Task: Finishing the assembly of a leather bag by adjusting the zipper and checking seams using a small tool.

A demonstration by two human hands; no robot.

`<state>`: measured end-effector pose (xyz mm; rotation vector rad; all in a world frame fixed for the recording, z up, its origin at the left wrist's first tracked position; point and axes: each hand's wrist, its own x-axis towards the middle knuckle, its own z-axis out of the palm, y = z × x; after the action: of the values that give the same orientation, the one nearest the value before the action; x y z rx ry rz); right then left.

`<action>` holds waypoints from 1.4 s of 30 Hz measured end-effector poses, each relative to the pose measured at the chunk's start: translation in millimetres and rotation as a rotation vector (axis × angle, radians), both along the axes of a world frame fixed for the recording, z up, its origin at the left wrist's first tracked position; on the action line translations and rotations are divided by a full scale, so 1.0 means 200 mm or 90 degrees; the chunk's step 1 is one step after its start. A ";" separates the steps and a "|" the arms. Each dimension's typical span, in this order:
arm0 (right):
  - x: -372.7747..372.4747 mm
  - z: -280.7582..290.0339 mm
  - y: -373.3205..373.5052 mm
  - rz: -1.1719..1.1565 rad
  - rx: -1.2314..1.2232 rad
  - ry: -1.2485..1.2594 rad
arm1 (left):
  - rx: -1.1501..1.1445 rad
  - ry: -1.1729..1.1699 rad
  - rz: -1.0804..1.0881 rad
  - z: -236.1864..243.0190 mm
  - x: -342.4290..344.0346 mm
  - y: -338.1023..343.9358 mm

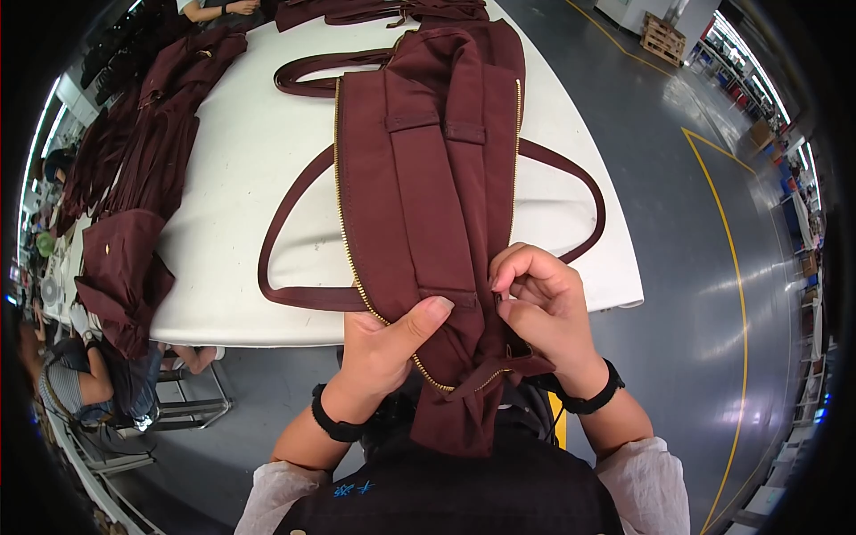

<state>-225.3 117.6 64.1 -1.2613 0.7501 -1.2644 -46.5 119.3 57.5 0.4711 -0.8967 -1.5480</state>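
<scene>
A maroon fabric bag [428, 187] lies lengthwise before me, its near end hanging over the table edge toward my body. Its brass-toothed zipper [340, 178] is undone, and the sides are spread, showing seams inside. A strap loop lies out on each side. My left hand [379, 348] grips the near left edge, thumb on top of the fabric, fingers hidden beneath. At the near right edge, my right hand [548, 303] is closed in a pinch, with a small dark bit of the bag between thumb and forefinger. Exactly which part that is cannot be made out.
The bag rests on a white table [241, 223] with a curved right side. More maroon bags [143, 160] are heaped along the left, others at the far end. A co-worker's arm [223, 11] shows far left; another person [85, 383] sits lower left near a metal stool [192, 406].
</scene>
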 end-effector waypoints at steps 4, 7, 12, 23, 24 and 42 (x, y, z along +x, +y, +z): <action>0.01 -0.02 0.00 -0.006 0.006 -0.024 | 0.001 0.008 0.003 0.00 -0.01 0.00; 0.00 -0.04 0.00 -0.012 0.028 -0.034 | 0.027 0.016 -0.016 -0.01 -0.01 0.00; 0.00 -0.05 0.00 -0.002 0.034 -0.055 | 0.069 0.041 -0.039 -0.01 0.00 0.00; 0.00 -0.03 0.01 0.018 0.053 -0.068 | 0.075 0.049 -0.051 -0.01 0.01 0.00; 0.00 -0.04 0.01 0.015 0.050 -0.070 | 0.071 0.055 -0.048 -0.01 0.00 0.00; 0.03 0.18 0.00 -0.059 -0.081 0.188 | 0.080 0.068 -0.098 -0.03 0.01 -0.01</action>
<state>-220.3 117.1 100.1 -1.5535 0.9595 -1.2290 -44.9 117.5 52.2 0.4117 -0.7705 -1.7611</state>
